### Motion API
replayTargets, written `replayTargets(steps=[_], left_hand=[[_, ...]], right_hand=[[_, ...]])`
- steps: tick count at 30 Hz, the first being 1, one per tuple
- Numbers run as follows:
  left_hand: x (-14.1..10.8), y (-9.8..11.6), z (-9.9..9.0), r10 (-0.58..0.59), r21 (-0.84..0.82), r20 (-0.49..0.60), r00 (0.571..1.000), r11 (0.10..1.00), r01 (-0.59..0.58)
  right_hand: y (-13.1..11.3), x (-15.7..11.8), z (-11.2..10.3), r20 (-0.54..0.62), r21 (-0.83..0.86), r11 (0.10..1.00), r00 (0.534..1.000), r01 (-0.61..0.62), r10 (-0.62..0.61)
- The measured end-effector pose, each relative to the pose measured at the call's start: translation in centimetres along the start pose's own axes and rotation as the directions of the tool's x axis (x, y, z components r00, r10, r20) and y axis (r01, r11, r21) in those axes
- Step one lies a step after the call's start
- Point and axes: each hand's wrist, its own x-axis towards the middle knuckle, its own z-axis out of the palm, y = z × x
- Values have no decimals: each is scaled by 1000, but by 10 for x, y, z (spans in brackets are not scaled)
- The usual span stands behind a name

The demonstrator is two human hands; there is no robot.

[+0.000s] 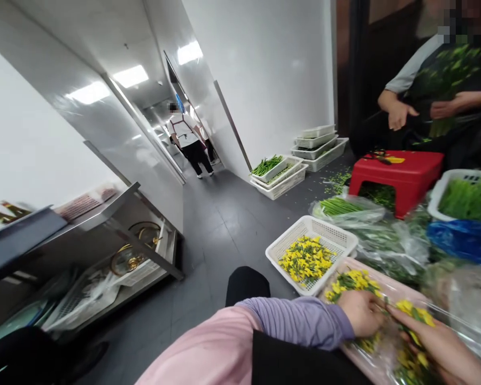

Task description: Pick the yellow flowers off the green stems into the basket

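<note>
On the head view, we've open grey floor off to our hands' left, a pink tray beneath them. Ahead-left, a white perforated basket holds loose yellow blossoms. Our left hand and right hand work close together, among leafy yellow-flowered greens; whether either grips, we can't tell.

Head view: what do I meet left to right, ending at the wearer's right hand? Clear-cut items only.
Bottles → glass lids → standing person → white basket of yellow flowers → left hand → right hand.
</note>
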Motion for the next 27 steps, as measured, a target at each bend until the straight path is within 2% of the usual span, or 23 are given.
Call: replayTargets(steps=[2,4,7,11,13,15,17,19,21,23,27], left_hand=[[-2,-1,-8,-41,-94,69,997,994,47],[-2,-4,-13,-20,-150,130,991,988,40],[0,-7,-11,27,-239,117,993,971,2],[2,-15,-6,111,-308,71,991,948,-84],[4,-25,-6,119,-196,141,983,977,-90],[11,-37,-9,62,42,216,974,996,-72],[23,-49,-11,-20,283,201,979,958,-38],[40,-57,-10,-75,422,131,989,907,13],[57,-59,-4,-104,486,114,988,873,36],[72,-56,7,-111,529,146,983,849,17],[88,-48,27,-143,551,165,976,834,29]], right_hand=[[-8,-6,3,-30,117,990,996,-77,81],[-14,-11,6,-7,199,979,998,-53,56],[-16,-11,9,0,256,967,1000,5,-5],[-15,-5,10,57,274,960,997,-60,46],[-19,-4,9,61,316,945,996,-83,67],[-25,-2,5,10,396,916,997,-69,71],[-33,0,-2,-27,477,878,998,-39,59],[-39,3,-8,-19,518,855,999,-18,32],[-40,5,-12,-1,518,855,1000,-7,9],[-38,5,-12,9,507,862,1000,0,-5],[-33,3,-9,12,491,871,1000,1,-8]])
